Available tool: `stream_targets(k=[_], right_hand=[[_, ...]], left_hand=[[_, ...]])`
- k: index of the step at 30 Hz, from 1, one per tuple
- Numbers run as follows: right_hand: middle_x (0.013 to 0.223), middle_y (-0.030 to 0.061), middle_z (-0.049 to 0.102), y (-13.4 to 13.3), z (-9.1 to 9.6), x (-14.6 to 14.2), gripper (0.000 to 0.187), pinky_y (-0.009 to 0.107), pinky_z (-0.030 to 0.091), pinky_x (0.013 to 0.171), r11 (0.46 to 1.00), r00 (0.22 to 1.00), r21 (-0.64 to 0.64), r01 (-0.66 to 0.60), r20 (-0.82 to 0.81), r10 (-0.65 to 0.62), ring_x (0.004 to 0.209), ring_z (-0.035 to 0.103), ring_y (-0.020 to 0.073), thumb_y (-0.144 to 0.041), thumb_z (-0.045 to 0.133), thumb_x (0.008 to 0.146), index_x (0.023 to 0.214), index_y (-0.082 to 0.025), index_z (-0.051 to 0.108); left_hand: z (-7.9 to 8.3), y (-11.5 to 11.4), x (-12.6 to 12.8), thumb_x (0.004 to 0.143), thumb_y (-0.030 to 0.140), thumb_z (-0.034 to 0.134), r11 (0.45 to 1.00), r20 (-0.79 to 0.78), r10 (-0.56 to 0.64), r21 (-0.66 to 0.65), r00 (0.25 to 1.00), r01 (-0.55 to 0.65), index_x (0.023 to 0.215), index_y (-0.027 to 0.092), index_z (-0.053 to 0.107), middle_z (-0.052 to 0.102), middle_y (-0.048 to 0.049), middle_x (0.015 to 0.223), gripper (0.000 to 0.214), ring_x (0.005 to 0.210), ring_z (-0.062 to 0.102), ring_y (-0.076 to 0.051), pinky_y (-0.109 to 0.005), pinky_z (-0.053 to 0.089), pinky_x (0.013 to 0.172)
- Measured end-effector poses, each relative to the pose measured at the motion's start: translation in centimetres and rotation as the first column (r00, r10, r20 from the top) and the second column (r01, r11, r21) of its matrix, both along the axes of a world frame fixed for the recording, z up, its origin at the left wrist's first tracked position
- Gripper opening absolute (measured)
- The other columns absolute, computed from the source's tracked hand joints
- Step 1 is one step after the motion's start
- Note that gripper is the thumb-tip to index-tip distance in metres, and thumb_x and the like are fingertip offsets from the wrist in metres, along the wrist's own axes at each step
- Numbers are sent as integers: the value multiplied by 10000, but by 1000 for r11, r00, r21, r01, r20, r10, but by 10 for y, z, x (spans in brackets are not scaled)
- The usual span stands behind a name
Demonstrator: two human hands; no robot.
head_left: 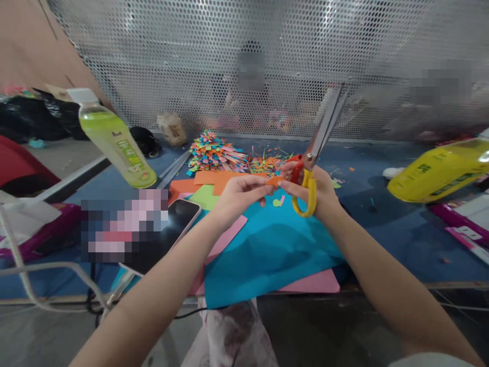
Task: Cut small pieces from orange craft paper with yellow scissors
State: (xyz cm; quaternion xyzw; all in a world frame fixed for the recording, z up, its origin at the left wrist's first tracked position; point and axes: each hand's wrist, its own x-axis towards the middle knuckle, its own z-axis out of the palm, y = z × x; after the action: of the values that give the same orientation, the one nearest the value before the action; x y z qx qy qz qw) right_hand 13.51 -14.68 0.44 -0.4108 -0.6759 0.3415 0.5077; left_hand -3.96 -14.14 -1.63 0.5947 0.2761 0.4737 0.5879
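Observation:
My left hand (246, 194) is closed, pinching one end of a small orange paper piece (273, 181). At the other end of that piece are the fingertips of my right hand (310, 186). The same right hand carries scissors (312, 153) with one red and one yellow handle loop; their long blades point up and away, nearly together. Below both hands lies a large blue paper sheet (267, 250), with pink paper (313, 281) under it. Orange sheets (206, 177) and a green sheet (204, 196) lie beyond my left hand.
A pile of colourful paper bits (212, 153) stands at the back. A phone (164, 239) lies left, near a tilted green drink bottle (114, 137). At right is a yellow bottle (439, 171). A perforated metal panel (198, 41) closes off the back; a person sits beyond it.

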Motion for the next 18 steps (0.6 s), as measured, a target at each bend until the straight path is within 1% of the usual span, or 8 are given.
stream_targets(k=[3,7,11,14,16,18], right_hand=[[751,-8,582,0,0,0,306,299,515,605,999,999,18,30,-34,-29,633,565,124,-327,762,610,815,-221,560],[727,-13,586,2,-4,1,300,300,525,607,998,998,32,55,-21,-54,640,579,134,-328,777,597,789,-230,568],[716,-22,592,6,-10,3,289,292,516,589,999,999,22,37,-34,-36,612,579,126,-321,778,598,769,-234,561],[705,-28,586,8,-12,3,282,292,505,563,999,998,17,46,-38,-46,599,570,128,-305,774,594,768,-235,563],[668,-36,565,9,-13,3,280,293,502,556,999,998,4,54,-35,-54,586,558,130,-288,773,585,771,-236,570],[648,-42,548,9,-14,3,271,296,504,569,999,998,-10,43,-48,-44,579,548,127,-271,767,586,773,-234,574]], left_hand=[[0,0,-1,697,322,721,1000,-4,-10,-13,1000,10,806,159,714,666,-19,744,196,561,541,-64,-218,433,553],[5,-2,-1,712,297,703,1000,-80,21,-2,997,-21,775,147,693,660,-20,741,163,546,531,-61,-221,434,553],[11,-7,0,721,284,689,999,-150,34,13,988,-32,763,138,657,639,-12,725,156,536,522,-52,-208,427,535],[11,-9,3,688,295,719,998,-163,45,42,986,-38,722,139,610,581,13,651,193,535,513,-56,-196,407,498],[10,-8,4,669,294,734,996,-181,74,62,981,-64,667,144,567,533,31,591,225,515,495,-55,-191,388,473],[8,-7,5,680,292,723,993,-211,105,76,972,-91,633,145,542,521,33,571,238,494,477,-51,-193,378,461]])
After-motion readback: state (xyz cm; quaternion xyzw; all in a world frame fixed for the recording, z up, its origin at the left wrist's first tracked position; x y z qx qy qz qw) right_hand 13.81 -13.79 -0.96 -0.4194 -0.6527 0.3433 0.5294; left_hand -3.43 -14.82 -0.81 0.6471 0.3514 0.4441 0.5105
